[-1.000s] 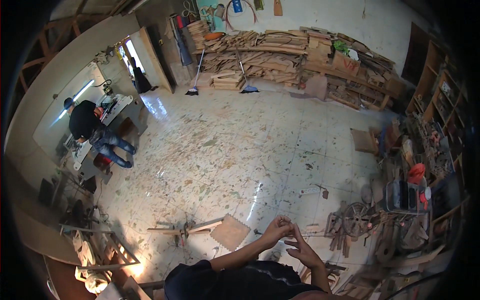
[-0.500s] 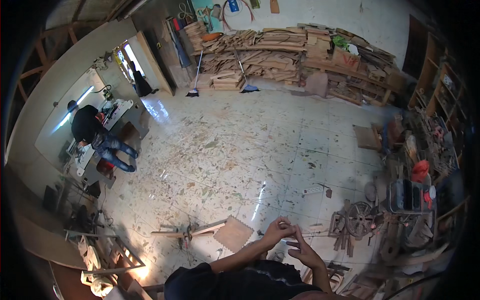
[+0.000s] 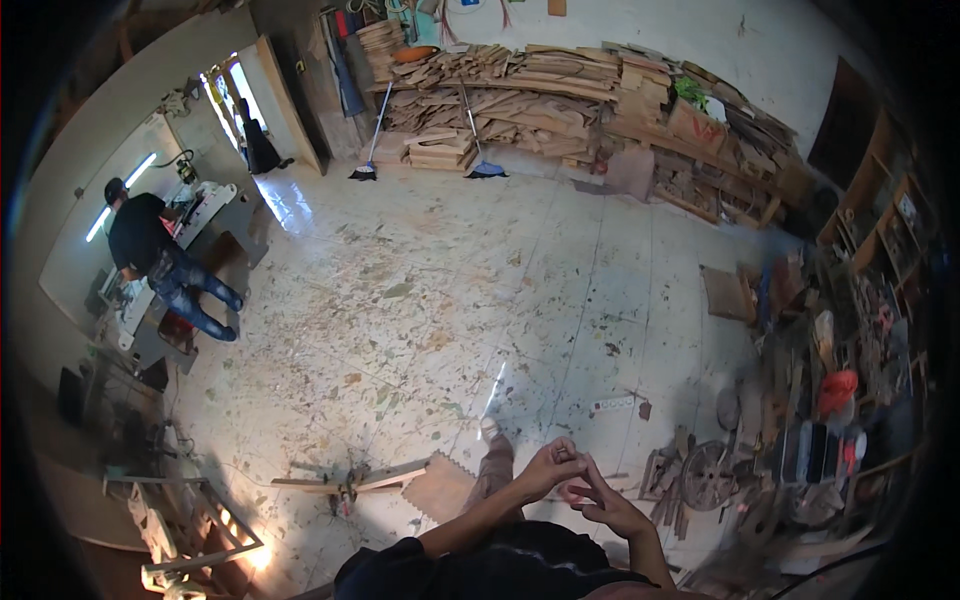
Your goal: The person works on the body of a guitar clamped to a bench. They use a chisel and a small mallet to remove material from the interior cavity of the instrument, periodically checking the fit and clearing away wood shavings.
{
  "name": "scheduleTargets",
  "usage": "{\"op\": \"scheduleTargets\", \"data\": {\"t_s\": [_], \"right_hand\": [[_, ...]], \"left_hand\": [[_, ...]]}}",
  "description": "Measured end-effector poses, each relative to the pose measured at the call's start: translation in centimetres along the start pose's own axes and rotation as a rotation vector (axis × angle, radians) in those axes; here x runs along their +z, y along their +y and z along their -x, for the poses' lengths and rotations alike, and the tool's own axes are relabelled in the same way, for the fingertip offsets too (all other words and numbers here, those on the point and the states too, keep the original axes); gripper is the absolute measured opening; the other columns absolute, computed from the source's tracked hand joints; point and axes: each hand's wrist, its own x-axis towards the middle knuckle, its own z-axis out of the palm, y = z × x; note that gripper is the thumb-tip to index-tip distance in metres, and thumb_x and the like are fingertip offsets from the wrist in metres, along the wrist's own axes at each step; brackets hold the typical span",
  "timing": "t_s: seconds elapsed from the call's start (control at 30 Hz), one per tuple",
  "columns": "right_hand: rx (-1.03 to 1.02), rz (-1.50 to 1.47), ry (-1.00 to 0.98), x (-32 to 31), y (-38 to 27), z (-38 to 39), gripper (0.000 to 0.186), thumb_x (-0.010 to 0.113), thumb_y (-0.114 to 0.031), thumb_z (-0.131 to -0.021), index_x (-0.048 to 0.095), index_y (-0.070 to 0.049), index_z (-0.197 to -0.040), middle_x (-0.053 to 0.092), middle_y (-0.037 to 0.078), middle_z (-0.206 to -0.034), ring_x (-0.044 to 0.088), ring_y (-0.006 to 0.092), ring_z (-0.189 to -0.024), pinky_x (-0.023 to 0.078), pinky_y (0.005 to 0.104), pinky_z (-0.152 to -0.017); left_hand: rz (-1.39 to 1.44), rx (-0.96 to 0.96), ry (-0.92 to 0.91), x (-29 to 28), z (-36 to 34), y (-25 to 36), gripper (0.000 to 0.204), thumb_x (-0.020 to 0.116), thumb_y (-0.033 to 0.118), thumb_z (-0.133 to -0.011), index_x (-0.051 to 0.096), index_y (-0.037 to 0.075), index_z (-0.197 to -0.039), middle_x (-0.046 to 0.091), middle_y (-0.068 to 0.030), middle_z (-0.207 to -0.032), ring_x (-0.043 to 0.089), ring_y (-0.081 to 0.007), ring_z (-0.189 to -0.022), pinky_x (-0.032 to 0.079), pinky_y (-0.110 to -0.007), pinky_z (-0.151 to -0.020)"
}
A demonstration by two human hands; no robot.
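Note:
My left hand (image 3: 551,470) is raised in front of my body, its fingers curled into a pinch. Whatever it may hold is too small to make out. Beside it, my right hand (image 3: 612,510) has its fingers stretched and apart, the index fingertip meeting the left fingers. Both hands are in the air above the tiled floor. Below and left of them, my leg (image 3: 495,468) is stepping forward with a light shoe (image 3: 488,429). Behind that leg lies a square board with a scalloped edge (image 3: 437,486), partly hidden.
Leaves and scraps litter the floor (image 3: 400,300). Wooden bars with a clamp (image 3: 347,482) lie at the near left. Stacked planks (image 3: 540,110) and two brooms (image 3: 375,135) line the far wall. A person (image 3: 165,260) stands at a left bench. A spoked wheel (image 3: 708,476) and clutter fill the right.
My leg and shoe have come into view left of my hands. The surroundings have shifted slightly left and the far wall has risen in view. My hands keep nearly the same pose.

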Motion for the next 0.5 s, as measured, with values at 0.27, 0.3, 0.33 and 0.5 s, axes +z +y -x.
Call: {"op": "scheduleTargets", "data": {"t_s": [0.27, 0.3, 0.33, 0.5], "right_hand": [[0.048, 0.09, -0.128, -4.7, -8.3, -17.3, 0.105, 0.068, -0.015, -0.087, -0.008, -0.015, -0.159, 0.009, 0.016, -0.164, 0.035, 0.0351, -0.142, 0.039, 0.0431, -0.109], [0.119, 0.105, -0.205, -5.0, -9.4, -19.3, 0.105, 0.068, -0.015, -0.087, -0.008, -0.015, -0.159, 0.009, 0.016, -0.164, 0.035, 0.0351, -0.142, 0.039, 0.0431, -0.109], [0.092, 0.113, -0.227, -5.1, -10.8, -21.8, 0.105, 0.068, -0.017, -0.087, -0.008, -0.013, -0.159, 0.009, 0.016, -0.164, 0.035, 0.0351, -0.142, 0.038, 0.0437, -0.11], [0.112, 0.134, -0.407, -1.7, -17.0, -31.9, 0.108, 0.07, -0.027, -0.084, -0.007, -0.016, -0.159, 0.011, 0.017, -0.164, 0.036, 0.0377, -0.14, 0.039, 0.0481, -0.109]], "left_hand": [[0.055, 0.21, 0.081, -8.4, -9.2, 11.5, 0.021, 0.069, 0.002, -0.09, 0.051, 0.007, -0.099, 0.065, -0.0055, -0.095, 0.065, -0.015, -0.089, 0.055, -0.031, -0.083], [0.006, 0.231, 0.107, -9.6, -9.4, 13.3, 0.022, 0.07, 0.004, -0.089, 0.051, 0.007, -0.1, 0.065, -0.0057, -0.096, 0.064, -0.0153, -0.089, 0.054, -0.03, -0.083], [-0.047, 0.248, 0.134, -11.0, -9.7, 15.3, 0.024, 0.072, 0.005, -0.088, 0.051, 0.007, -0.101, 0.065, -0.0059, -0.097, 0.064, -0.0156, -0.09, 0.054, -0.03, -0.082], [0.105, 0.457, 0.369, -13.8, -8.0, 22.9, 0.029, 0.071, 0.002, -0.086, 0.048, 0.006, -0.103, 0.062, -0.0068, -0.095, 0.063, -0.0161, -0.091, 0.053, -0.03, -0.079]]}}
